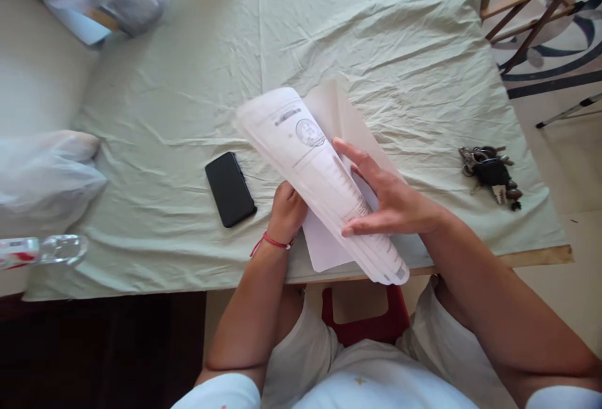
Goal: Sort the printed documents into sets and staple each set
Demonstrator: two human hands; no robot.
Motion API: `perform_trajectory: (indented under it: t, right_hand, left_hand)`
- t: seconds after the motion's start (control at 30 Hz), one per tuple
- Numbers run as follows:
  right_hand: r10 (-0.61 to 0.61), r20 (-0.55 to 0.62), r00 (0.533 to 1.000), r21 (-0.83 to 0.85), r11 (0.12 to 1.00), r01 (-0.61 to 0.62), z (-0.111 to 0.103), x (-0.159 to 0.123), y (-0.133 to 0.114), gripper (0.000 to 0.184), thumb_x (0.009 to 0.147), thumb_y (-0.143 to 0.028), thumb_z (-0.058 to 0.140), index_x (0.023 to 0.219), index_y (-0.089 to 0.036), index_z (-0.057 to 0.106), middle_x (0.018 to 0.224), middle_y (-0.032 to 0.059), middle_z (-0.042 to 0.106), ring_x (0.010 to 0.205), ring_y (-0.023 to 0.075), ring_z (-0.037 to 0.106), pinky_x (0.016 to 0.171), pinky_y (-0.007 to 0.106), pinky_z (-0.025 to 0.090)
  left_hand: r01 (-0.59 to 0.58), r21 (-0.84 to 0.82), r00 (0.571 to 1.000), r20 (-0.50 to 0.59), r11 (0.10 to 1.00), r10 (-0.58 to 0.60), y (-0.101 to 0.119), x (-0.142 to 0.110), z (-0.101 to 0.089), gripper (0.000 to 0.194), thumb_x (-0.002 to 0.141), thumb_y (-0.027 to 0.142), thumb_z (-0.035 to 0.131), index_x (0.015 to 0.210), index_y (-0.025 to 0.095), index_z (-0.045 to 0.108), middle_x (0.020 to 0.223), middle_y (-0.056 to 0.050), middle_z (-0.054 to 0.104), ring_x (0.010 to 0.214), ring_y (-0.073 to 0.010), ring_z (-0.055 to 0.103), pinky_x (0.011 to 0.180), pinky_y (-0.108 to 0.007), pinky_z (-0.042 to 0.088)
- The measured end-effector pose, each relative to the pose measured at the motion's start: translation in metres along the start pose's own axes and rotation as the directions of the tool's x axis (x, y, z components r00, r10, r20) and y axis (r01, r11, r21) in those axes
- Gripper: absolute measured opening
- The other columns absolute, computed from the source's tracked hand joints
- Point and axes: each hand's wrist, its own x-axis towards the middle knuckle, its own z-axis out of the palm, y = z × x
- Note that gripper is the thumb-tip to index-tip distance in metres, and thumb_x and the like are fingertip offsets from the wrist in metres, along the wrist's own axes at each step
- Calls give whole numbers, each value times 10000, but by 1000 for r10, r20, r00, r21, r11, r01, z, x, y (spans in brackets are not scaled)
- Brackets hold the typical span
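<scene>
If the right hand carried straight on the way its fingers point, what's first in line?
Most likely the curled printed pages, near their round stamp; depth is unclear, so the right hand may already be touching them.

We've got white printed pages (315,167), bowed lengthwise, a round stamp (310,132) showing, slanting over the green cloth's (164,208) near edge!

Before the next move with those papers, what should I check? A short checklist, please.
1. Papers lying flat: not ok, they are curled over.
2. Left hand at the papers: ok, at their left edge.
3. Left fingers' grip: cannot tell, the papers hide them.
4. Right hand at the papers: ok, thumb and fingers spread across them.
5. Phone clear: ok, apart on the left.
6. Keys clear: ok, far right.
</scene>
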Motion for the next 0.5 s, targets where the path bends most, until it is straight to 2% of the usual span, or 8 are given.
perform_trajectory:
  t: [0.07, 0.1, 0.17, 0.27, 0.37, 0.5]
  right_hand:
    - [-39, -30, 999, -84, 996, 37, 6, 1, 1, 1065, 768, -584, 873, 1653, -362, 324, 1733, 104, 318, 1628, 344, 238, 1322, 610, 210]
    - [-43, -62, 997, -111, 993, 36, 9, 1, 2, 1015, 787, -573, 862, 1637, -353, 353, 1716, 118, 342, 1619, 343, 259, 1312, 611, 246]
    - [-15, -152, 988, -131, 991, -5, 11, 1, 2, 887, 823, -536, 840, 1586, -342, 431, 1661, 129, 403, 1557, 333, 361, 1242, 583, 400]
    - [44, -288, 957, -86, 994, -71, 11, -2, 1, 642, 861, -473, 812, 1437, -312, 579, 1485, 113, 532, 1314, 282, 569, 1021, 457, 603]
    - [97, -346, 933, 3, 995, -102, 8, -4, -2, 445, 899, -415, 777, 1301, -276, 647, 1293, 81, 613, 1143, 229, 633, 873, 357, 636]
    - [168, -363, 916, 127, 983, -130, 5, -5, -3, 363, 923, -370, 746, 1258, -269, 648, 1265, 59, 633, 1114, 205, 659, 830, 311, 626]
  left_hand:
    - [-31, -18, 999, 22, 999, 31, -3, 0, 0, 249, 888, 339, 579, 938, 132, 708, 1065, -103, 747, 1086, -258, 650, 954, -329, 501]
    - [-23, -16, 999, 25, 1000, 23, -4, 1, 0, 275, 903, 348, 565, 962, 125, 716, 1089, -115, 747, 1088, -260, 649, 932, -326, 502]
    - [10, 22, 1000, 11, 1000, -10, -7, 2, 0, 301, 928, 360, 534, 947, 117, 710, 1085, -127, 744, 1054, -254, 645, 859, -304, 497]
    - [45, 87, 999, -14, 995, -44, -6, 3, 0, 329, 952, 395, 509, 828, 128, 656, 959, -111, 730, 925, -226, 620, 761, -285, 464]
    - [73, 91, 997, -19, 993, -72, -3, 3, 0, 337, 958, 415, 521, 767, 146, 591, 856, -77, 673, 856, -201, 580, 776, -286, 460]
    - [111, 85, 993, -49, 990, -107, -5, 4, 0, 345, 943, 390, 530, 688, 165, 474, 714, -31, 520, 768, -165, 507, 757, -276, 439]
